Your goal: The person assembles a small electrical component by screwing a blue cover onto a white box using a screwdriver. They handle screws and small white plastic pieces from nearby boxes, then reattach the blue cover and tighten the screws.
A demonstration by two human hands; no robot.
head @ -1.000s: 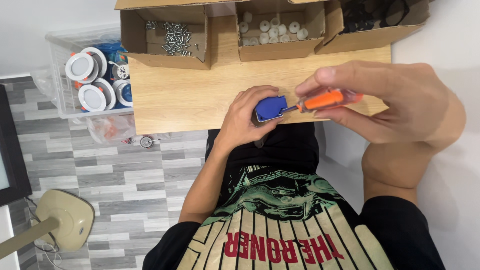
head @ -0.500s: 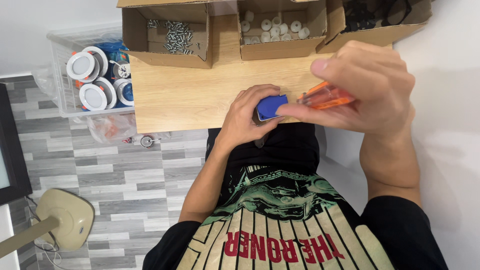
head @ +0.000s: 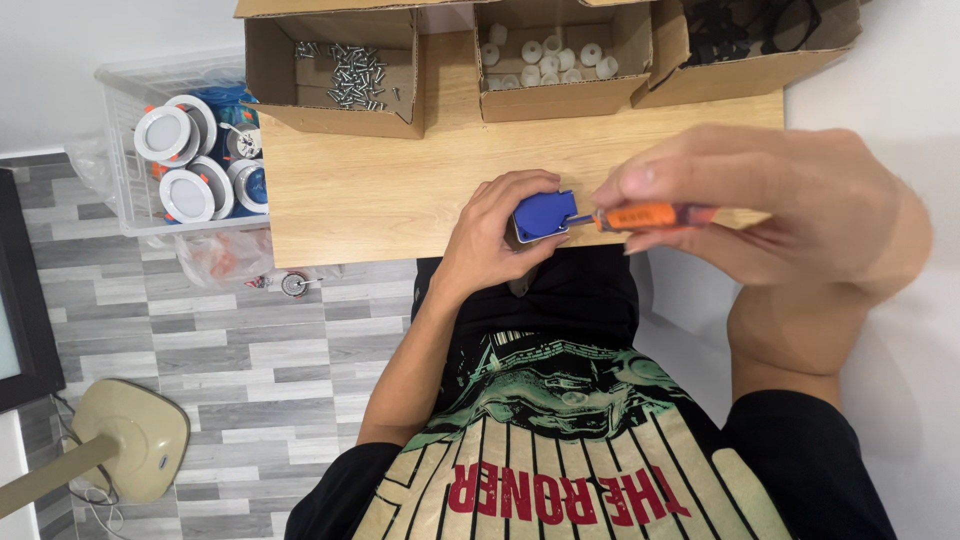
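Nearest the camera, the right hand [head: 790, 215] closes its thumb and fingers around the orange handle of a screwdriver [head: 650, 215], whose shaft points left into a blue plastic part [head: 543, 214]. The left hand [head: 500, 235] wraps its fingers around that blue part from the left and below, gripping it firmly at the near edge of the wooden table [head: 400, 180]; the part sits between the two hands, the tool tip touching its right side. Farther back on the table stand three open cardboard boxes: the box of screws [head: 340, 75], the box of white round pieces [head: 560, 60], and the box of dark items [head: 745, 45]. Left of the table, a clear bin [head: 130, 190] holds round lamp fittings.
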